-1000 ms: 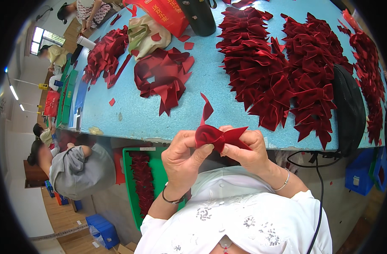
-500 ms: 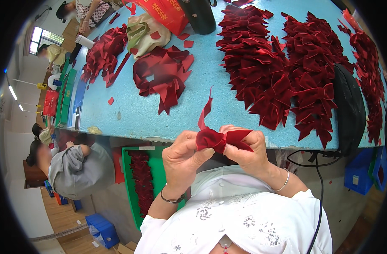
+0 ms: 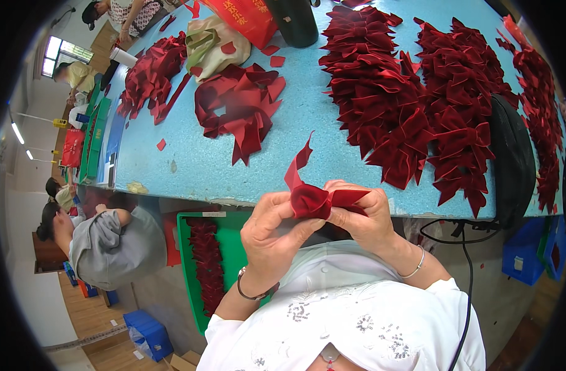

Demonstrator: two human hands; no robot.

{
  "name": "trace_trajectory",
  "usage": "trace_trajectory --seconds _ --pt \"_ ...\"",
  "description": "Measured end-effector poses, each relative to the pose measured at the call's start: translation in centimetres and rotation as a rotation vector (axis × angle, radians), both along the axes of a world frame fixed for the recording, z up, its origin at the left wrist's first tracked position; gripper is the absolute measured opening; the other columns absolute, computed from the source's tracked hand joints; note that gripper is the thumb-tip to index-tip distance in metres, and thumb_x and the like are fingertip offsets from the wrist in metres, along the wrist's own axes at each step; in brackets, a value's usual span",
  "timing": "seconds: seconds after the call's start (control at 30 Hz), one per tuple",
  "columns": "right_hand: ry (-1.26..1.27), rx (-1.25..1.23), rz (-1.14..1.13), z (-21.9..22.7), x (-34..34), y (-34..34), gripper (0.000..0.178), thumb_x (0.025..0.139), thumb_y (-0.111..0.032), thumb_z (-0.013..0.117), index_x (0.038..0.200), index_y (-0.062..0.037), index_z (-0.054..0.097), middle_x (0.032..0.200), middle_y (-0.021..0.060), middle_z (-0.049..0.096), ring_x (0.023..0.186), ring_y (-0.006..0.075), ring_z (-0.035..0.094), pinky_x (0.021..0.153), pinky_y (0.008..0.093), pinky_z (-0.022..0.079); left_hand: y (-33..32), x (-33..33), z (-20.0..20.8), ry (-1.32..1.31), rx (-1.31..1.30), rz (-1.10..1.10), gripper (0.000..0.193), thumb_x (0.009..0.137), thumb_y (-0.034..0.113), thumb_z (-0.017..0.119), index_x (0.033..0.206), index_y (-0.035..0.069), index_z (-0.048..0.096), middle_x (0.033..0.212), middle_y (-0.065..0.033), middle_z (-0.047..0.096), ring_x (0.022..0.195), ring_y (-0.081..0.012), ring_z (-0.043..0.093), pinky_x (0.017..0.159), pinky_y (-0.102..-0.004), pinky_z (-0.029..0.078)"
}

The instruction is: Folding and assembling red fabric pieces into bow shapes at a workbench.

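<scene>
Between my two hands, just off the table's near edge, is a dark red velvet ribbon bow point(image 3: 310, 201). A loose ribbon end sticks up from its left side toward the table. My left hand point(image 3: 275, 226) pinches the left loop between thumb and fingers. At the knot and the right-hand tail, my right hand point(image 3: 362, 216) grips with the thumb in front and the fingers behind. Beyond my hands, a tangle of cut red ribbon strips point(image 3: 249, 111) lies on the blue table point(image 3: 301, 111). Long rows of finished-looking red bows point(image 3: 382, 93) lie to the right.
A black bag point(image 3: 510, 161) with a cable sits at the table's right edge. Below on the left stands a green crate point(image 3: 233, 238) holding a column of bows. A dark cylindrical container point(image 3: 292, 25) and a cream cloth bag point(image 3: 218, 46) stand far off. A person in grey point(image 3: 119, 247) sits at left.
My left hand has shifted slightly right and its fingers have moved on the loop. The upright ribbon end bends more to the left at its base. Both hands still hold the bow.
</scene>
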State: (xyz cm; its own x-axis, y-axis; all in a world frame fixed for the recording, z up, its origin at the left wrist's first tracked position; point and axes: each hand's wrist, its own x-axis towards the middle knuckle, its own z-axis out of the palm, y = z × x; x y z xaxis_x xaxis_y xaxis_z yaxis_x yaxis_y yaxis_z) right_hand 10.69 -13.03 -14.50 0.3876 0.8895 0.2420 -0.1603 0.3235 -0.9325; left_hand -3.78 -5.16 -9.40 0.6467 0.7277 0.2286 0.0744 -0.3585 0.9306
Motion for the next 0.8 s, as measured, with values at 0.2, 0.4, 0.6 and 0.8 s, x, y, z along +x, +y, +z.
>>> trace_trajectory --seconds 0.2,0.4,0.6,0.8 --pt "0.04 -0.049 -0.02 0.1 -0.3 -0.1 0.008 0.077 -0.001 0.065 0.085 0.0015 0.066 0.079 0.0049 0.063 0.068 0.0073 0.054 0.056 0.0223 0.043 0.6 -0.4 -0.7 -0.073 -0.211 -0.069 0.027 0.07 -0.002 0.075 0.095 -0.002 0.067 0.1 -0.0072 0.06 0.088 -0.0128 0.056 0.08 -0.0251 0.044" --pt "-0.061 -0.017 -0.084 0.2 -0.1 0.0 0.006 0.077 -0.001 0.065 0.083 0.0021 0.066 0.076 0.0034 0.062 0.07 0.0076 0.054 0.057 0.0225 0.043 0.6 0.0 -1.1 -0.153 -0.302 -0.149 0.024 0.073 -0.001 0.073 0.096 -0.002 0.067 0.1 -0.0065 0.06 0.088 -0.0116 0.055 0.076 -0.0224 0.044" --pt "0.11 -0.179 -0.014 0.6 0.4 -0.1 0.006 0.078 -0.001 0.066 0.082 0.0038 0.066 0.078 0.0033 0.062 0.07 0.0087 0.055 0.061 0.0222 0.044 0.4 0.0 -0.2 -0.099 -0.328 -0.071 0.02 0.08 -0.002 0.066 0.1 -0.003 0.066 0.102 -0.0068 0.06 0.088 -0.011 0.055 0.074 -0.022 0.044" --pt "0.159 -0.15 0.027 1.0 0.3 0.0 0.009 0.08 -0.006 0.063 0.084 0.0009 0.067 0.065 -0.0013 0.061 0.062 0.0035 0.051 0.053 0.0199 0.041 0.5 -0.2 0.0 -0.015 -0.09 -0.001 0.021 0.077 -0.006 0.066 0.097 -0.002 0.066 0.1 -0.0106 0.064 0.086 -0.0145 0.059 0.074 -0.0231 0.045"
